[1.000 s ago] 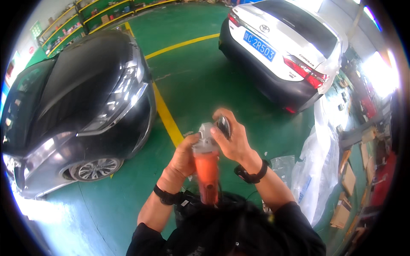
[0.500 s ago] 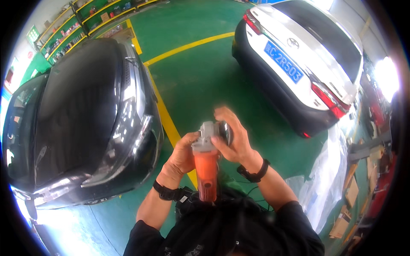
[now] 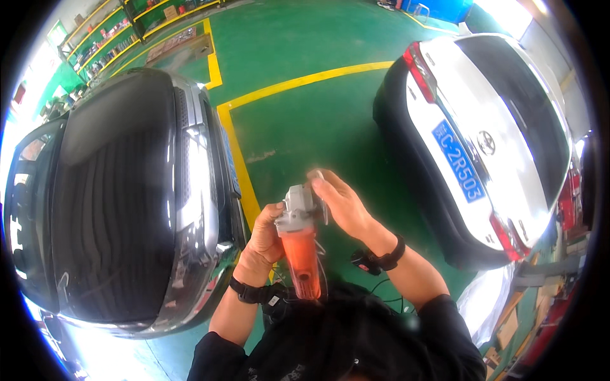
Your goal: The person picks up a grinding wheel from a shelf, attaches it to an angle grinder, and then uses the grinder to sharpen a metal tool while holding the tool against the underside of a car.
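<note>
An angle grinder [image 3: 301, 257] with an orange body and a grey metal head is held in front of my torso, its body pointing back toward me. My left hand [image 3: 264, 236] is closed round the left side of the grinder, the thumb up by its head. At the right side of the head my right hand [image 3: 346, 206] has its fingers and thumb closed on the edge of a thin disc [image 3: 325, 209], which is seen nearly edge-on and slightly blurred. The fingertips on the disc's far side are partly hidden.
A dark car [image 3: 121, 197] stands close on my left, a white car [image 3: 470, 146] on my right. Yellow lines [image 3: 311, 79] mark the green floor. Loaded shelves [image 3: 108, 41] stand far left. Clear plastic sheeting [image 3: 486, 301] and cardboard pieces [image 3: 508, 330] lie at lower right; cables [image 3: 391, 295] trail beside me.
The view has shifted, so the white car sits further right. My right hand has moved from around the disc's side to its upper edge. The grinder is tilted slightly differently.
</note>
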`<state>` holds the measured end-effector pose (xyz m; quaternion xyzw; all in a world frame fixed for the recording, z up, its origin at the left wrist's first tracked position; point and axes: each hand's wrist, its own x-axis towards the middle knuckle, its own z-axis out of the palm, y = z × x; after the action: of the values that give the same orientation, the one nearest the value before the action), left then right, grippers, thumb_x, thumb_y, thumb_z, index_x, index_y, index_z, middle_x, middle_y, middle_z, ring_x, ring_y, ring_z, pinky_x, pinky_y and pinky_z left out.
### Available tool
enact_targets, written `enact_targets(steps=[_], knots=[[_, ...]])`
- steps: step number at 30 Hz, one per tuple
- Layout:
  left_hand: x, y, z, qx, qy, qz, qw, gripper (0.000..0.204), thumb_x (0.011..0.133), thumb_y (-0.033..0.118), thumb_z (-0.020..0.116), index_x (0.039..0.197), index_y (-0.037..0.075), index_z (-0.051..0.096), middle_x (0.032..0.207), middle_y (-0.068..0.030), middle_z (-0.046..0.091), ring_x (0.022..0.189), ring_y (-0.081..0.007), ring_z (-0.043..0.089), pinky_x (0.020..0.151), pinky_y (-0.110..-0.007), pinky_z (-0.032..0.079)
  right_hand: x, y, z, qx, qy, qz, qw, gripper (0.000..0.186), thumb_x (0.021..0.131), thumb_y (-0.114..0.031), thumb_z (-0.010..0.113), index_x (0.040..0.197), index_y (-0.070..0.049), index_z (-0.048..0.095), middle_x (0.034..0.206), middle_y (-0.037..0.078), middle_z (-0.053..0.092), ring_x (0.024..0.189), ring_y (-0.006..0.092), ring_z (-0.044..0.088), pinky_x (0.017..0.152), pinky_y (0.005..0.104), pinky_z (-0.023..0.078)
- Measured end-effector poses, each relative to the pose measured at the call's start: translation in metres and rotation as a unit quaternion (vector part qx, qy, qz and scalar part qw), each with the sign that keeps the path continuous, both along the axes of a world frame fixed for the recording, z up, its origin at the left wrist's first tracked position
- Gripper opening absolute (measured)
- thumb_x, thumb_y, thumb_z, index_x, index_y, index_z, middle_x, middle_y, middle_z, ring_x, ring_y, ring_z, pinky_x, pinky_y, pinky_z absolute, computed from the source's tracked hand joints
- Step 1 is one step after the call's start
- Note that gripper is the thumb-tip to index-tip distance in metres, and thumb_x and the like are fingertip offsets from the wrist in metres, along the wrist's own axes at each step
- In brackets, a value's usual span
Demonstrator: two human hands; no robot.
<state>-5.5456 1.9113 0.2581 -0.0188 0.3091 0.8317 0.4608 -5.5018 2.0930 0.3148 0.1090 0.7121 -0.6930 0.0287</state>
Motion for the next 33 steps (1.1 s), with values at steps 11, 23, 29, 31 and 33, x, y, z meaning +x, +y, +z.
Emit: enact_targets(steps=[11, 23, 29, 31, 33], knots=[[-0.267, 0.072, -0.007, 0.03, -0.016, -0.039, 0.999, 0.066, 0.082, 0.052, 0.065, 0.125, 0.003, 0.058, 0.105, -0.0167, 0.069, 0.09, -0.0319, 0.069, 0.082, -0.045, 0.057, -0.254, 0.081, 0.004, -0.045, 0.097, 0.056, 0.993, 0.054, 0.096, -0.034, 0.067, 0.139, -0.007, 0.048, 0.127, 0.007, 0.051, 0.118, 0.0185, 0.049, 0.098, 0.0336, 0.044], [-0.521, 0.138, -0.001, -0.029, 0.023, 0.004, 0.999, 0.066, 0.082, 0.051, 0.065, 0.127, 0.002, 0.057, 0.11, -0.0168, 0.068, 0.09, -0.0314, 0.069, 0.08, -0.05, 0.058, -0.523, 0.148, -0.019, -0.186, 0.066, 0.013, 0.98, 0.045, 0.098, -0.035, 0.061, 0.13, -0.005, 0.052, 0.124, 0.008, 0.052, 0.11, 0.0164, 0.052, 0.095, 0.0337, 0.045], [-0.663, 0.184, -0.007, -0.057, 0.0, 0.031, 0.998, 0.068, 0.083, 0.056, 0.059, 0.125, 0.003, 0.057, 0.106, -0.0169, 0.068, 0.089, -0.033, 0.069, 0.079, -0.052, 0.058, -0.693, 0.163, -0.014, -0.163, -0.021, -0.108, 0.98, 0.04, 0.099, -0.033, 0.055, 0.116, 0.002, 0.058, 0.095, 0.004, 0.058, 0.09, 0.0141, 0.052, 0.079, 0.0317, 0.044], [-0.701, 0.194, -0.003, -0.056, 0.008, 0.043, 0.998, 0.068, 0.084, 0.056, 0.058, 0.125, 0.003, 0.057, 0.107, -0.017, 0.068, 0.089, -0.0332, 0.069, 0.079, -0.052, 0.058, -0.734, 0.173, -0.01, -0.147, 0.012, -0.091, 0.985, 0.037, 0.099, -0.032, 0.055, 0.113, 0.002, 0.059, 0.094, 0.003, 0.058, 0.088, 0.0135, 0.052, 0.078, 0.0309, 0.044], [-0.737, 0.203, -0.002, -0.051, -0.005, 0.078, 0.996, 0.068, 0.084, 0.055, 0.058, 0.127, 0.003, 0.057, 0.107, -0.0177, 0.068, 0.09, -0.0338, 0.069, 0.08, -0.053, 0.058, -0.776, 0.183, -0.012, -0.077, 0.06, -0.061, 0.993, 0.032, 0.098, -0.03, 0.054, 0.107, 0.0, 0.06, 0.087, 0.002, 0.059, 0.083, 0.0123, 0.052, 0.075, 0.0288, 0.044]])
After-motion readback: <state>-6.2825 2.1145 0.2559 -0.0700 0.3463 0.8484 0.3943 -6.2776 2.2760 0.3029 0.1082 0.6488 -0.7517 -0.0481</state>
